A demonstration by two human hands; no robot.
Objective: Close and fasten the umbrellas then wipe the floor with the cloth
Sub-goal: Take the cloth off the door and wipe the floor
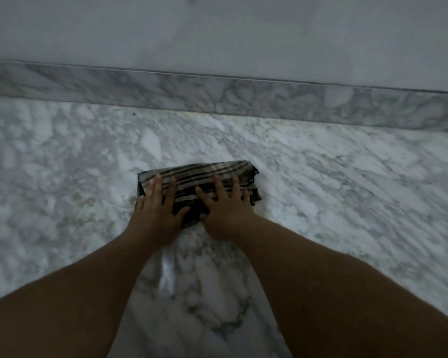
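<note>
A folded cloth (199,174) with dark and pale stripes lies on the white marble floor (347,182) in the middle of the head view. My left hand (157,210) presses flat on the cloth's left part, fingers straight. My right hand (224,209) presses flat on its right part, fingers spread. Both forearms reach in from the bottom of the frame. No umbrella is in view.
A grey-veined marble skirting (243,96) runs across the frame just beyond the cloth, with a plain pale wall (217,29) above it. Faint yellowish smudges mark the floor (83,202) left of my left hand.
</note>
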